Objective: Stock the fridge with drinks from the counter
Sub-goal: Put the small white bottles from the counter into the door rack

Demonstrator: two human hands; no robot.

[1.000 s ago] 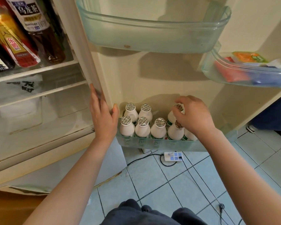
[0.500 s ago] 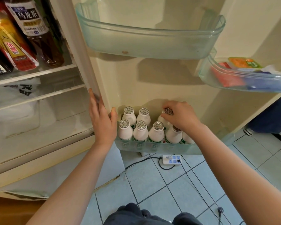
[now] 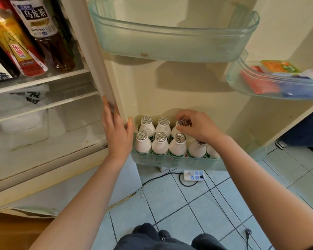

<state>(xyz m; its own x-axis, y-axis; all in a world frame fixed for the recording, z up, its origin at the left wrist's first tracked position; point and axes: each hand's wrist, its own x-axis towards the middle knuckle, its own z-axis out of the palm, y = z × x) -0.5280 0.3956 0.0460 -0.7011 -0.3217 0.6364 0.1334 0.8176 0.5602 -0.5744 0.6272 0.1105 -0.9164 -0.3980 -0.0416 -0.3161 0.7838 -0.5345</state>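
Right hand (image 3: 201, 129) pinches back-row bottle (image 3: 181, 122) by its cap; seat it upright, snug against neighbours, while flat left hand (image 3: 118, 135) steadies door (image 3: 179, 87).

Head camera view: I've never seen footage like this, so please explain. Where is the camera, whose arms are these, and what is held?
No machine here: the camera sits on a person's head, looking down at their own arms. They face an open fridge. The left hand rests flat against the door's edge. The right hand pinches the cap of one small bottle in the back row of the bottom door shelf, among other white bottles. Big drink bottles sit inside the fridge; a power strip lies on the tiled floor.
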